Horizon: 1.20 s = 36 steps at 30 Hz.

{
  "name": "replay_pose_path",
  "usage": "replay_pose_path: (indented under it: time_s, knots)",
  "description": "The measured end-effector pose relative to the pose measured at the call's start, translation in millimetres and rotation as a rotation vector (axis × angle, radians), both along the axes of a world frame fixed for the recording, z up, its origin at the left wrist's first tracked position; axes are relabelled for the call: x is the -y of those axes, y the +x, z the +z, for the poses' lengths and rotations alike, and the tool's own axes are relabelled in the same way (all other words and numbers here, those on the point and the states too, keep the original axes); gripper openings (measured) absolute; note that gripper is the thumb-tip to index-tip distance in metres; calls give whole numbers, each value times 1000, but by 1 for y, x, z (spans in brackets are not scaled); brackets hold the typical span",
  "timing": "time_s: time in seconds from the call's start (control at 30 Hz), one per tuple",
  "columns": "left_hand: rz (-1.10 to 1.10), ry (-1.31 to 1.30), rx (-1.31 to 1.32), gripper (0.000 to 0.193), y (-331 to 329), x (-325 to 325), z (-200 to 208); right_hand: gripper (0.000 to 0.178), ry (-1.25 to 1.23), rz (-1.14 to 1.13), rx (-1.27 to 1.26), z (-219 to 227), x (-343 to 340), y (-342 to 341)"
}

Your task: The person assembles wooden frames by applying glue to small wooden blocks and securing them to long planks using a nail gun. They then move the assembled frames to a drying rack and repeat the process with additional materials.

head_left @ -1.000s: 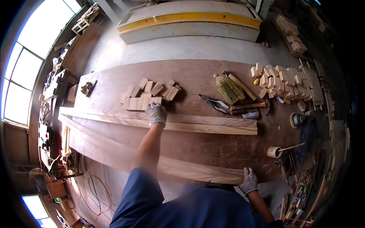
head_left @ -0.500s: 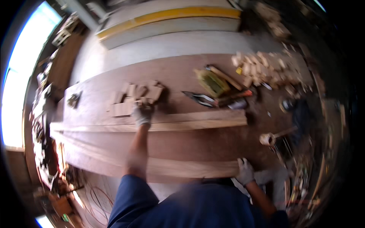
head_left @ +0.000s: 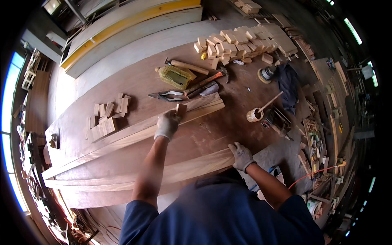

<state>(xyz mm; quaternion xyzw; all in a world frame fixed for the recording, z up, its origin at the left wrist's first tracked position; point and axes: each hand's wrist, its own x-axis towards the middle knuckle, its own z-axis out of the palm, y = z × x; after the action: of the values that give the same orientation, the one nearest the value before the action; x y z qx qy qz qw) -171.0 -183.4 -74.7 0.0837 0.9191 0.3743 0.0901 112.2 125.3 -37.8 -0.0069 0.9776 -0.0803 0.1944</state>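
My left hand (head_left: 166, 125), in a pale work glove, is closed around a small wooden block (head_left: 181, 109). It holds the block at the right part of the far long wooden board (head_left: 122, 138); whether block and board touch, I cannot tell. My gloved right hand (head_left: 242, 157) grips the right end of the near long wooden board (head_left: 204, 166), fingers over its end. The two boards meet or nearly meet at the far left and spread apart toward the right. Left of my left hand lies a small group of wooden blocks (head_left: 104, 129) on the brown tabletop (head_left: 212, 130).
Beyond the boards lie pliers (head_left: 166, 96), a hammer (head_left: 210, 83) and a cut-open yellowish container (head_left: 174, 77). A large pile of wooden blocks (head_left: 232, 43) covers the back right. A pot with a stick (head_left: 255, 115), a round-based tool (head_left: 266, 74) and dark cloth (head_left: 288, 87) stand rightward.
My left hand has moved right from the small block group, carrying a block to the far board. My right hand stays at the near board's end. The view has turned rightward.
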Motion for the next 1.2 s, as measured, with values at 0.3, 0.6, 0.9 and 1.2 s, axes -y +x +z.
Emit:
replay_pose_path:
  time_s: [0.3,0.6,0.9,1.2]
  knots:
    - [416,395,390,26,7,-7,24,71,-99,41,29,-2,-17,-1]
    - [490,681,517,23,91,-61,83,52,-217,178,-64,-6,-30,-19]
    - [-148,817,517,14,152,-163,59,54,-645,-235,-100,18,-68,-35]
    - [-116,1242,1058,34,162,-204,106,25,-1497,-961,33,76,-57,-33]
